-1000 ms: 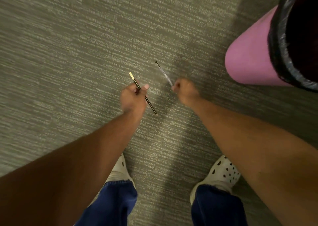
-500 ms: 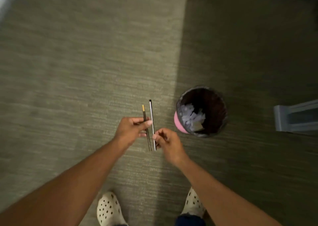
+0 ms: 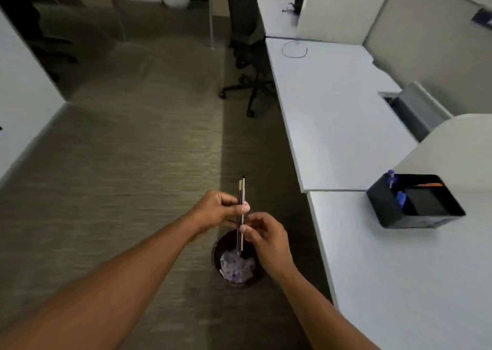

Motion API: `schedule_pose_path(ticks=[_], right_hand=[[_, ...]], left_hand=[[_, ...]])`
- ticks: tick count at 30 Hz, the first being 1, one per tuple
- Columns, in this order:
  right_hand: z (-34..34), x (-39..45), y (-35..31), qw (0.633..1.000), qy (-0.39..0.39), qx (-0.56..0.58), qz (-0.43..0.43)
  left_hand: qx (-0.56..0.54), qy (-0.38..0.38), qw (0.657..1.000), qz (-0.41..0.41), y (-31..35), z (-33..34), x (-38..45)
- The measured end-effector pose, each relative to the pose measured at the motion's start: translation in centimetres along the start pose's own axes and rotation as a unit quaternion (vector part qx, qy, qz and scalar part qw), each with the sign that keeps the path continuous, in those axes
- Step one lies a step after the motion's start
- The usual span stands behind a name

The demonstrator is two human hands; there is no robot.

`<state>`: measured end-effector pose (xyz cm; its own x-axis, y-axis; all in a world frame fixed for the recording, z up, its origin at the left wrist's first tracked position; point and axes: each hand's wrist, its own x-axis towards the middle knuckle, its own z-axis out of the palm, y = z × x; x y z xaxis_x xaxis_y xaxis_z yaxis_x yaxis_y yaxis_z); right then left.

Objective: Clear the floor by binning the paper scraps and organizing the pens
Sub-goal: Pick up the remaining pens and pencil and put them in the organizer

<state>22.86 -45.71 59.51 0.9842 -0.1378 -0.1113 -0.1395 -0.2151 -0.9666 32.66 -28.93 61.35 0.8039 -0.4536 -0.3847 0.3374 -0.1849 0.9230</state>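
Above bin (image 3: pixel 217 254), scraps (image 3: pixel 235 267) already inside. I noted left hand (image 3: pixel 217 211) clamped on both pens (image 3: pixel 241 214), right hand (image 3: pixel 266 234) pinching them. Remaining: organizer (image 3: pixel 415 203) on bench (image 3: pixel 399 283).

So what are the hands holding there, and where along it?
Two pens, side by side and upright. The left hand pinches them around mid-length; the right hand touches the lower part of the pale one, above the bin.
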Motion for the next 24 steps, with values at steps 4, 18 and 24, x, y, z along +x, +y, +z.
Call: schedule_pose_path(ticks=[4,18,24], right_hand=[[-8.8,0.0,-6.9,0.997,0.057,0.005,-0.045],[-29.9,-0.6,-9.7,0.965,0.240,-0.102,-0.038],[-33.3,-0.5,-6.9,0.946,0.289,-0.143,0.018]], left_hand=[[0.033,-0.020,0.998,0.049,8.0,6.9,0.0],[0.090,-0.166,0.974,0.126,19.4,27.5,8.2],[0.158,-0.195,0.952,0.175,18.3,32.0,12.2]])
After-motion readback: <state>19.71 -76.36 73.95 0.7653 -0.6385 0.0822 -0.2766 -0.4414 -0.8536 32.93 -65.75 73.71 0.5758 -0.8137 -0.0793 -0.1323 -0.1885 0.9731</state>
